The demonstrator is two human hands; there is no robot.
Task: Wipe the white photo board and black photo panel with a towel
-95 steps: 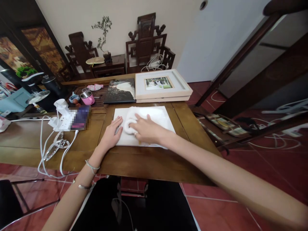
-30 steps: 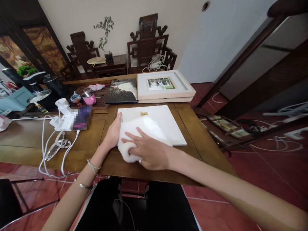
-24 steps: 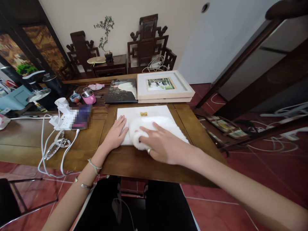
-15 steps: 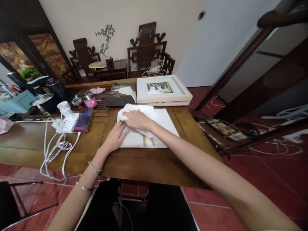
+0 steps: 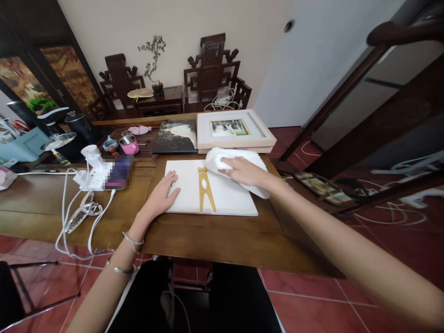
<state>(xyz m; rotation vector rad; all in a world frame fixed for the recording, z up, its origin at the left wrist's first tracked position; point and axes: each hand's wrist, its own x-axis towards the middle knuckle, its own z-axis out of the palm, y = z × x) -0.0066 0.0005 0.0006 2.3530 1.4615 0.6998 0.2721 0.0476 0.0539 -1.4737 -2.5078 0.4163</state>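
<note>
A flat white board (image 5: 229, 199) lies on the wooden table, with a gold A-shaped easel stand (image 5: 207, 189) along its middle. It looks like the back of a picture frame. My right hand (image 5: 244, 171) is closed on a bunched white cloth (image 5: 255, 159), pressed over the board's upper right part. The cloth hides that corner and hangs past the edge. My left hand (image 5: 164, 192) lies open at the board's left edge, fingers resting on its surface and holding nothing.
Behind the board lie a dark photo panel (image 5: 175, 137) and a stack of pale framed pictures (image 5: 239, 129). To the left are a power strip (image 5: 95, 178) with white cables, a phone, a clear hair claw (image 5: 83, 212), a pink cup (image 5: 130, 144) and a kettle (image 5: 79, 125).
My right hand has swept the cloth from the board's upper left to its upper right, uncovering the gold stand. My left hand stays by the left edge, shifted slightly left.
</note>
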